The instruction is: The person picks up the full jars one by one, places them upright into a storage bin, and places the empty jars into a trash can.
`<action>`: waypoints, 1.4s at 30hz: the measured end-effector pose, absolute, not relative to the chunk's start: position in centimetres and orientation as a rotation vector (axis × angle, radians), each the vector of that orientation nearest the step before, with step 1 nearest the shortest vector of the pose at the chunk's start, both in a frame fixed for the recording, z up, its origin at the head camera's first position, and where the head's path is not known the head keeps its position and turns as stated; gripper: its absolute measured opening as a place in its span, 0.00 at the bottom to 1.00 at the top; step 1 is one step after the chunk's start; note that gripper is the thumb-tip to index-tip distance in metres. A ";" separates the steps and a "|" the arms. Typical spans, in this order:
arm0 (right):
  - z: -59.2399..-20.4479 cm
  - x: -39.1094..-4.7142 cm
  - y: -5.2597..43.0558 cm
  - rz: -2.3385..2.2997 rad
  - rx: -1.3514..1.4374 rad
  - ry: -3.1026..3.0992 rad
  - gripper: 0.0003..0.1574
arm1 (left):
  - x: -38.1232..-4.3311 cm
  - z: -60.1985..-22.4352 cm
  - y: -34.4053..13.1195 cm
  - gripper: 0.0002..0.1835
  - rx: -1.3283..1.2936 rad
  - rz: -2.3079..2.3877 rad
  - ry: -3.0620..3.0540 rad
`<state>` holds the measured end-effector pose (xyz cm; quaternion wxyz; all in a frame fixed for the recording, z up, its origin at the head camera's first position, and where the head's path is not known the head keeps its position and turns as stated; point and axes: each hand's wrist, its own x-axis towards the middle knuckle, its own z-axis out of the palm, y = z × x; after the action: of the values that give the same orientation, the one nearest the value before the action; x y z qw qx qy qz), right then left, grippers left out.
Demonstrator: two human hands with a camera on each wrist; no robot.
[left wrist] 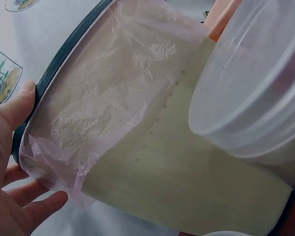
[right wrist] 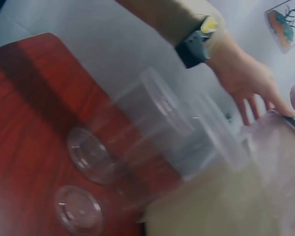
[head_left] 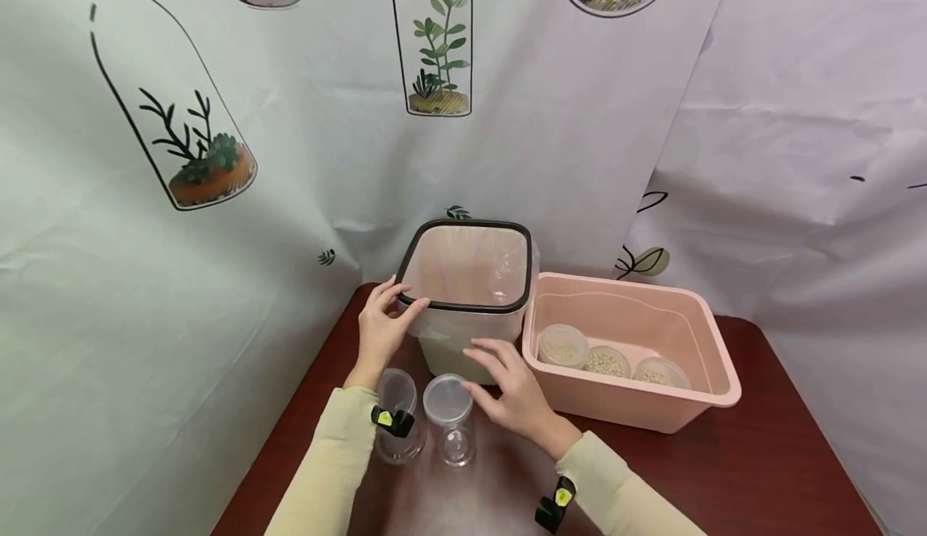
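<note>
Beige, black-rimmed bin (head_left: 478, 308) stands near the desk's (head_left: 753, 407) back left corner, its lower front partly hidden by the right hand (head_left: 512, 395). Translucent bag (left wrist: 123, 93), crinkled and folded over the rim, veils its upper wall. Left hand (head_left: 380, 327), fingers spread, touches the rim's near left corner. Right fingers are spread too; whether they touch the right-hand clear jar (head_left: 447, 402) is unclear. Left wrist partly covers another jar (head_left: 398, 446). Pink tub (head_left: 630, 395) stands just right.
</note>
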<state>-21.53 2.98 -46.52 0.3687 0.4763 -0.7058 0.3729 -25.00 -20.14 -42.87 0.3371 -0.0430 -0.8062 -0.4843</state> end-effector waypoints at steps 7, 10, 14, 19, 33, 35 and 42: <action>-48.8 -20.3 2.3 0.996 1.289 -1.923 0.27 | -25.0 -43.0 -20.2 0.21 -0.117 -1.272 -2.088; -49.6 -19.9 2.1 1.026 1.297 -1.960 0.28 | -25.1 -43.0 -20.2 0.21 -0.121 -1.284 -2.084; -50.7 -19.5 2.0 1.055 1.310 -1.990 0.30 | -25.1 -43.0 -20.2 0.21 -0.121 -1.303 -2.081; -51.7 -19.4 1.8 1.095 1.322 -1.989 0.30 | -25.1 -43.1 -20.3 0.21 -0.120 -1.320 -2.075; -54.5 -19.1 1.0 1.260 1.219 -2.033 0.39 | -23.9 -41.8 -19.4 0.19 -0.148 -1.341 -2.032; -54.5 -19.1 0.9 1.259 1.207 -2.029 0.39 | -23.3 -40.9 -18.9 0.18 -0.149 -1.341 -2.031; -54.4 -19.1 0.9 1.258 1.193 -2.006 0.39 | -23.4 -40.9 -18.7 0.18 -0.150 -1.340 -2.042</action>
<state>-19.15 0.88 -54.43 0.2428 0.4365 -0.7340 0.4603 -23.43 -18.73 -40.86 0.3404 -0.0576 -0.7845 -0.5151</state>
